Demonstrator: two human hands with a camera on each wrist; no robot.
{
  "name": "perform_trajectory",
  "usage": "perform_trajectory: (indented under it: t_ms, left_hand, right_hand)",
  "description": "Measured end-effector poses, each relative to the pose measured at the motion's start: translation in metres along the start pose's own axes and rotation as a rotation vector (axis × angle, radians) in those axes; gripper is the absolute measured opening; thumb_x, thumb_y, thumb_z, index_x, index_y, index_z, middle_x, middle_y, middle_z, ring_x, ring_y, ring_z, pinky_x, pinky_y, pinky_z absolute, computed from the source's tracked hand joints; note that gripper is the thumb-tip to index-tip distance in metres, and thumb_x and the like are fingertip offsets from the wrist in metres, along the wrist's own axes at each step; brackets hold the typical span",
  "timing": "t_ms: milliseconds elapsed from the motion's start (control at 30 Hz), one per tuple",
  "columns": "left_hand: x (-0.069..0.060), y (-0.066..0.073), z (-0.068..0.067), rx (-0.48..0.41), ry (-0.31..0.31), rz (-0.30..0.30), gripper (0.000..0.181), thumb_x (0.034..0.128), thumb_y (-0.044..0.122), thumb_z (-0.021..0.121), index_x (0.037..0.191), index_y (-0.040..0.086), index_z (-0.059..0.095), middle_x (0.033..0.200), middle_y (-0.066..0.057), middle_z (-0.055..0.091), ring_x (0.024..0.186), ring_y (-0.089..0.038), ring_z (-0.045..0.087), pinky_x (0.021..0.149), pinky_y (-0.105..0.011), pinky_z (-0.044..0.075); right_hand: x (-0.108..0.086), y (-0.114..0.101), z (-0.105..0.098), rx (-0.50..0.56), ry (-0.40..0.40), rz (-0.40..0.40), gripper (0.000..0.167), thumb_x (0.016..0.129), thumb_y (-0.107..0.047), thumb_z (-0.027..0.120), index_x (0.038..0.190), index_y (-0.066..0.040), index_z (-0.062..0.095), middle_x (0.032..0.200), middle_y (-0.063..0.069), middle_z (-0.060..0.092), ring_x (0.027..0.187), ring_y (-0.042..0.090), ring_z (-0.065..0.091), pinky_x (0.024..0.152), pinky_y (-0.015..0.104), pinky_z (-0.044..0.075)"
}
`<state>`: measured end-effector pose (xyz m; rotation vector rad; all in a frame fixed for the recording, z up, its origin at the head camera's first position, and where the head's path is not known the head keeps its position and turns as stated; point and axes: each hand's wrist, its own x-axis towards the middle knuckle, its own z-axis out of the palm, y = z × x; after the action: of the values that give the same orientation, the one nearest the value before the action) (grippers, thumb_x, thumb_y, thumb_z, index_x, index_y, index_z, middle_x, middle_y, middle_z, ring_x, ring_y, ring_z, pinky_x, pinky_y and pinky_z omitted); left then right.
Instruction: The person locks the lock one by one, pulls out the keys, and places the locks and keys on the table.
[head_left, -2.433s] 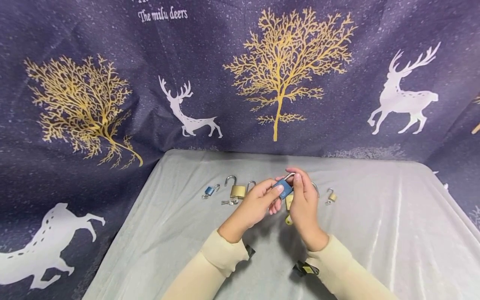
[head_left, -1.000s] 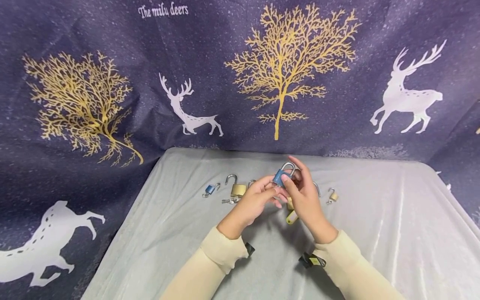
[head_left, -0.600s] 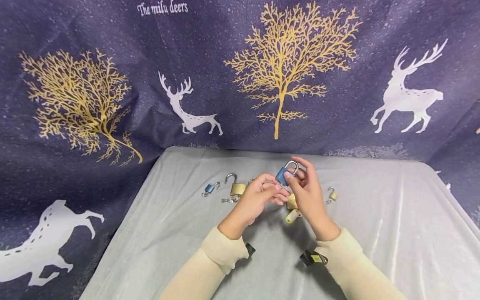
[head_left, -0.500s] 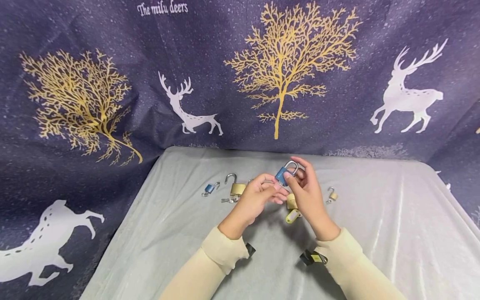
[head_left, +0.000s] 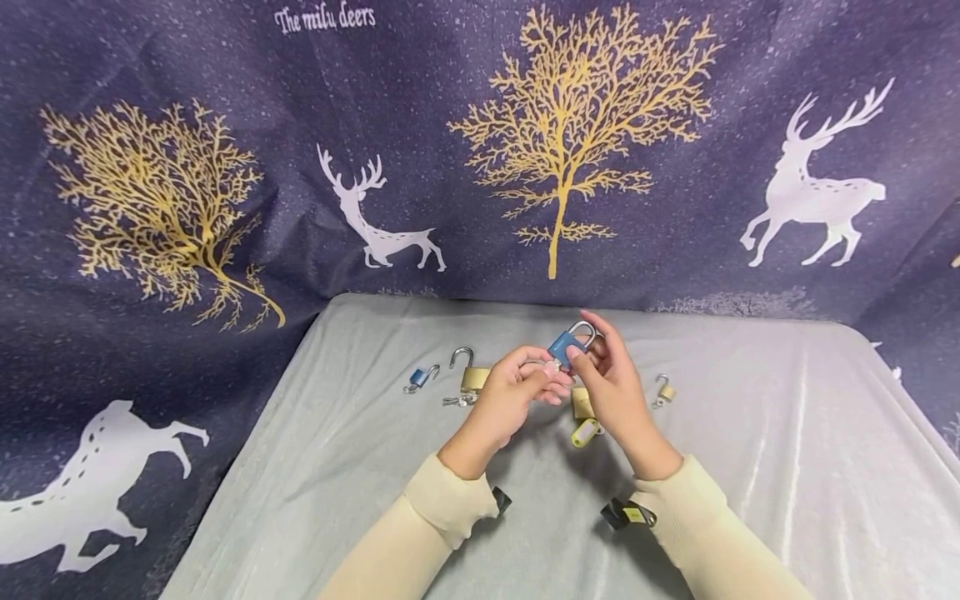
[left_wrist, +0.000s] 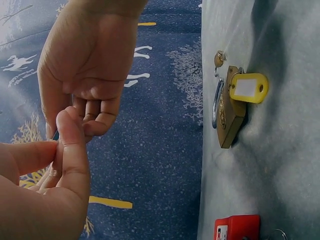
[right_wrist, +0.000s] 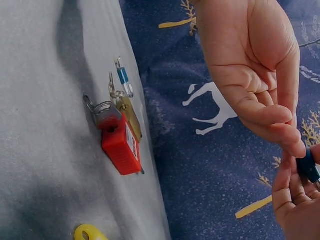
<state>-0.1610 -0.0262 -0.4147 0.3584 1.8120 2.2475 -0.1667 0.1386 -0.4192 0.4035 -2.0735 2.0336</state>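
Note:
In the head view my right hand (head_left: 611,392) grips a blue padlock (head_left: 567,347) above the table, thumb on its front, the silver shackle pointing up and right. My left hand (head_left: 506,400) pinches the small silvery keys (head_left: 556,365) at the padlock's lower end; its fingertips partly cover them. The left wrist view shows my left hand (left_wrist: 50,190) with thumb and finger together, below my right hand (left_wrist: 92,65). In the right wrist view the blue padlock (right_wrist: 308,167) sits in my right hand (right_wrist: 302,205), beside my left hand (right_wrist: 255,70).
On the grey-covered table (head_left: 787,433) lie a small blue padlock (head_left: 419,378), a brass one (head_left: 475,380), one with a yellow tag (head_left: 585,432) and a small brass one (head_left: 667,392). The right wrist view shows a red padlock (right_wrist: 121,147). Behind hangs a patterned cloth (head_left: 465,50).
The blue padlock has passed from between both hands into my right hand's grip and turned, with its shackle more upright. My left fingers have moved down to its lower end.

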Motion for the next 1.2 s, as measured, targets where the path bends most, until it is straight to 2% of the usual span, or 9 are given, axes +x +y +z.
perform_trajectory:
  t_ms: [367,433,567,633,833,967,1133,1200]
  left_hand:
    - [0.002,-0.003,0.000,0.022,-0.016,0.033,0.024,0.1017,0.000,0.052,0.124,-0.010,0.052,0.107,-0.042,0.066,0.078,-0.012,0.073,0.073,-0.024,0.060]
    - [0.002,-0.004,0.000,0.039,-0.021,0.035,0.027,0.1014,-0.001,0.051,0.126,-0.010,0.053,0.107,-0.041,0.066,0.081,-0.020,0.074,0.073,-0.025,0.060]
    - [0.002,-0.003,0.001,0.061,-0.033,0.032,0.032,0.1013,-0.002,0.050,0.132,-0.006,0.055,0.108,-0.040,0.066,0.091,-0.046,0.071,0.073,-0.025,0.060]
    - [0.002,-0.004,0.001,0.066,-0.038,0.035,0.034,0.1014,-0.002,0.050,0.135,-0.005,0.056,0.108,-0.040,0.067,0.094,-0.052,0.069,0.073,-0.025,0.060]
    - [0.002,-0.006,0.000,0.097,-0.059,0.054,0.039,0.1020,0.000,0.051,0.141,0.001,0.056,0.106,-0.038,0.069,0.084,-0.028,0.075,0.074,-0.027,0.061]
    - [0.002,-0.008,-0.001,0.116,-0.059,0.066,0.038,0.1025,0.002,0.051,0.141,0.001,0.056,0.106,-0.037,0.069,0.086,-0.033,0.074,0.075,-0.028,0.061]
    - [0.003,-0.007,-0.003,0.138,-0.005,0.068,0.037,0.1036,0.006,0.051,0.140,0.003,0.057,0.109,-0.033,0.070,0.082,-0.015,0.073,0.075,-0.028,0.061]
    - [0.003,-0.006,-0.005,0.132,0.029,0.068,0.035,0.1036,0.007,0.052,0.138,0.002,0.058,0.111,-0.031,0.071,0.083,-0.013,0.073,0.075,-0.029,0.061]
  right_hand:
    - [0.002,0.002,-0.003,0.004,0.034,-0.001,0.054,0.101,-0.003,0.057,0.152,-0.004,0.038,0.095,-0.003,0.064,0.077,0.007,0.065,0.073,0.020,0.056]
    - [0.003,0.002,-0.005,0.007,0.039,-0.006,0.054,0.101,-0.002,0.057,0.152,-0.003,0.037,0.094,-0.003,0.064,0.076,0.006,0.065,0.074,0.019,0.056]
    - [0.005,0.002,-0.009,0.008,0.037,-0.016,0.053,0.102,-0.002,0.056,0.151,0.000,0.036,0.093,-0.004,0.065,0.077,0.003,0.065,0.075,0.017,0.056]
    - [0.006,0.002,-0.010,0.008,0.036,-0.018,0.053,0.102,-0.002,0.056,0.151,-0.001,0.036,0.094,-0.004,0.066,0.077,0.003,0.066,0.075,0.018,0.057]
    - [0.008,0.002,-0.015,0.015,0.045,-0.006,0.054,0.102,-0.005,0.057,0.152,-0.007,0.038,0.095,-0.003,0.065,0.079,0.003,0.066,0.074,0.019,0.057]
    - [0.008,0.000,-0.016,0.022,0.034,0.000,0.054,0.102,-0.005,0.057,0.152,-0.007,0.038,0.096,-0.002,0.065,0.079,0.004,0.067,0.075,0.019,0.057]
    - [0.008,-0.004,-0.017,0.023,0.034,-0.006,0.053,0.102,-0.003,0.056,0.152,-0.006,0.038,0.101,0.000,0.064,0.080,0.004,0.066,0.075,0.019,0.057]
    - [0.009,-0.005,-0.018,0.025,0.034,-0.009,0.054,0.102,-0.003,0.056,0.152,-0.006,0.038,0.102,0.000,0.062,0.080,0.004,0.066,0.075,0.019,0.057]
